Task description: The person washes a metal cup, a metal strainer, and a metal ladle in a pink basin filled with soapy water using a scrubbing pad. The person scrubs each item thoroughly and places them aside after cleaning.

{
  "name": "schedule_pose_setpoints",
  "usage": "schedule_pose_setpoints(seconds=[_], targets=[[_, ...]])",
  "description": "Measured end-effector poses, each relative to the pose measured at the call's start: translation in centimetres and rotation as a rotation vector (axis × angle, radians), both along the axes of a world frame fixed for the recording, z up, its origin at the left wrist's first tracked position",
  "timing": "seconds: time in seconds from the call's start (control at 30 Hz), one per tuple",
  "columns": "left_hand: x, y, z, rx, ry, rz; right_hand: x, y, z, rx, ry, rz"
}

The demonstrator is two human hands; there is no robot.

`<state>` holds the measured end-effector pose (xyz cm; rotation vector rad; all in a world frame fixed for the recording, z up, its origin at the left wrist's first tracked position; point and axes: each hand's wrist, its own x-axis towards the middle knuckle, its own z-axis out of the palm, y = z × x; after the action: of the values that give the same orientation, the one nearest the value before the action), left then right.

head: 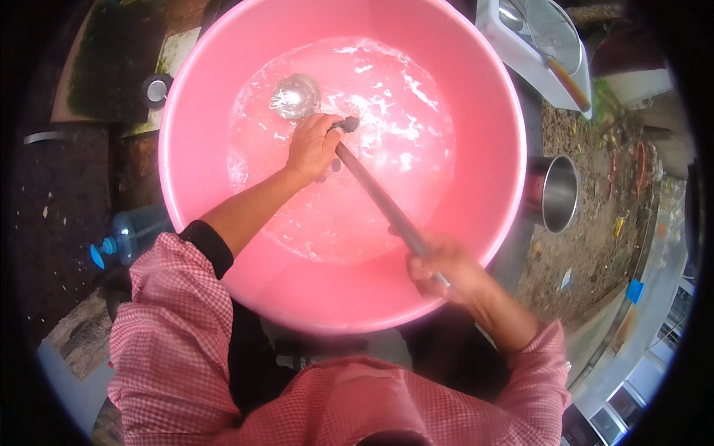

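Observation:
A large pink plastic tub (343,309) stands before me with clear, rippling water (390,184) in its bottom. My right hand (449,270), blurred, grips the lower end of a long metal handle (379,195) near the tub's front right rim. Further up that handle, my left hand (313,146) presses a dark scouring pad (348,124) around it. Just past my left fingers lies a round, shiny metal bowl (294,96) in the water. It lines up with the handle like a ladle's bowl, but my hand hides the join.
Right of the tub stands a stainless steel pot (559,195). A white plastic bin (535,61) at the upper right holds a strainer with a wooden handle (569,83). On the left lie a clear bottle with a blue pump (125,237) and a small round lid (157,91).

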<state>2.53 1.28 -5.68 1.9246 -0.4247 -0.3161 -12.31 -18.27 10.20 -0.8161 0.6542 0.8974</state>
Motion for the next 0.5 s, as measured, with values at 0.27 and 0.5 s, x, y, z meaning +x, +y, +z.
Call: schedule_pose_setpoints(seconds=[0.27,0.5], targets=[[-7.7,-2.7,5.0,-0.116,-0.427,-0.190,0.9,-0.3,-1.1,0.200,0.203,-0.308],[0.0,-0.1,-0.8,-0.030,0.048,0.084,1.6,1.4,0.1,-0.024,0.132,-0.468]])
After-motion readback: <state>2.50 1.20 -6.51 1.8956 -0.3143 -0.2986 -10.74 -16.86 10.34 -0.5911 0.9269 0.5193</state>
